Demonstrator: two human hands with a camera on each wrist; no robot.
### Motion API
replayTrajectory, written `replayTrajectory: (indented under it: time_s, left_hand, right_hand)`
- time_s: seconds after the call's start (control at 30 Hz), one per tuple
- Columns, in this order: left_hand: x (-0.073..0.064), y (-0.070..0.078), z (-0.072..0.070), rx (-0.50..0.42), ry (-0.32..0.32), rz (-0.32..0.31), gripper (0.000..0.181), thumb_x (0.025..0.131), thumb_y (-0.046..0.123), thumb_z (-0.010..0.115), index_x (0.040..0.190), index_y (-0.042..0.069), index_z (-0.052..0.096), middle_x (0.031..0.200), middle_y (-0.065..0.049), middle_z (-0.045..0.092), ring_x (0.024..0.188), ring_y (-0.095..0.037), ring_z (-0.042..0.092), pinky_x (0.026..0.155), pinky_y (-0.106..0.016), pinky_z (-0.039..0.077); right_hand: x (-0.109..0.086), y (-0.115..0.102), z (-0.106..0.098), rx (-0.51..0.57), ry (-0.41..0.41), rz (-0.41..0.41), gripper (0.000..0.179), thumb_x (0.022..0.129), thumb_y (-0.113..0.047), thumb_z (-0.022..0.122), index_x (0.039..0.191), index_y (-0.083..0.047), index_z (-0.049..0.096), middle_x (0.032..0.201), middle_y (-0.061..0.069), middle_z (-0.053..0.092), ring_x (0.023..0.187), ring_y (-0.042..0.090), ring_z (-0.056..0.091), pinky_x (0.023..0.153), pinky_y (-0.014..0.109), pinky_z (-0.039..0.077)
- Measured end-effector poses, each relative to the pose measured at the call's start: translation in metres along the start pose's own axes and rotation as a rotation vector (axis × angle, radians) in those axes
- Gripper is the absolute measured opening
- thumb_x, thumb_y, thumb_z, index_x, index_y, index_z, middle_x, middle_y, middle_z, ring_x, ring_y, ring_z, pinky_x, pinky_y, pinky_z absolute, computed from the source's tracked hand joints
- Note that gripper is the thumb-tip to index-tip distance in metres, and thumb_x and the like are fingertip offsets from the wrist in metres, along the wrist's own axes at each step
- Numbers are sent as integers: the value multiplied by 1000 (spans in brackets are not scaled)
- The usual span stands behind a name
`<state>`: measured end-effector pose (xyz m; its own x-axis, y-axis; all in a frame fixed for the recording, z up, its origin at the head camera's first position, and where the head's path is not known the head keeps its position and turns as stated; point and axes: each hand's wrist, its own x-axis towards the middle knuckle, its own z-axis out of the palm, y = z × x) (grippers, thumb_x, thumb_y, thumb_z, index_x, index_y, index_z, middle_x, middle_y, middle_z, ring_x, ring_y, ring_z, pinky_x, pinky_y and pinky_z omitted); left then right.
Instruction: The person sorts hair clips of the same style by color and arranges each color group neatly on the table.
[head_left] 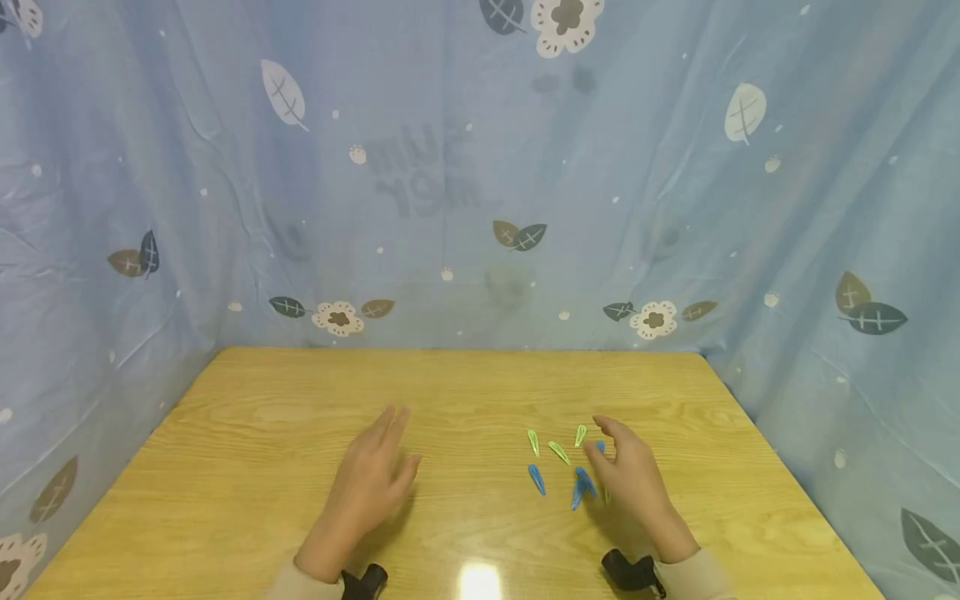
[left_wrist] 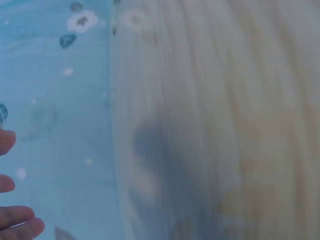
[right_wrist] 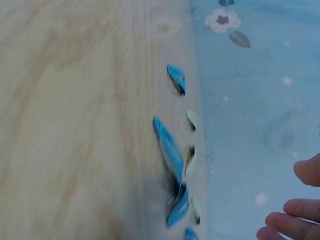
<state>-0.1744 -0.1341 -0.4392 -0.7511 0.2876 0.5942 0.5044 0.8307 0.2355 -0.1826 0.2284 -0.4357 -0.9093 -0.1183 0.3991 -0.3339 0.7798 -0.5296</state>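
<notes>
Several blue and light green snap hair clips lie scattered on the right half of the wooden table [head_left: 465, 392]. One blue hair clip [head_left: 537, 479] is apart on the left of the group, below a green hair clip [head_left: 533, 442]. Two blue hair clips [head_left: 581, 490] touch or overlap. My right hand [head_left: 633, 475] hovers at the group's right side, thumb and fingers apart with nothing held, and partly hides a blue and a green clip. My left hand [head_left: 367, 483] is over the left-middle of the table, fingers extended, holding nothing.
A blue curtain [head_left: 442, 167] printed with leaves and flowers hangs behind the table and along both sides. Black wrist-camera mounts [head_left: 632, 572] sit on both wrists. A bright light reflection shows on the table's near edge.
</notes>
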Motion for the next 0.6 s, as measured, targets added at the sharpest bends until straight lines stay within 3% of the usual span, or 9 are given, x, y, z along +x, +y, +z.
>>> replayTrajectory:
  time_s: [0.2,0.37,0.6]
  left_hand:
    - [2,17,10,-324,-73,-126,58,92,20,65,140,-2,43,141,-22,44,128,-41,44,100,-54,38]
    - [3,31,19,-597,-100,-196,50,95,16,61,138,-4,45,136,-22,50,123,-39,48,98,-53,41]
    - [5,42,37,-843,-168,-248,46,97,14,58,137,-5,45,137,-23,48,124,-37,48,100,-49,40]
  right_hand:
    - [-8,16,-11,83,-12,74,43,93,-13,64,128,8,52,127,26,56,113,43,55,88,53,48]
    - [-17,26,-19,110,-6,127,41,94,-14,62,128,7,53,125,25,57,112,41,56,88,50,49]
    - [-29,38,-29,145,2,158,38,95,-14,60,126,8,53,122,25,58,111,40,57,87,46,50]
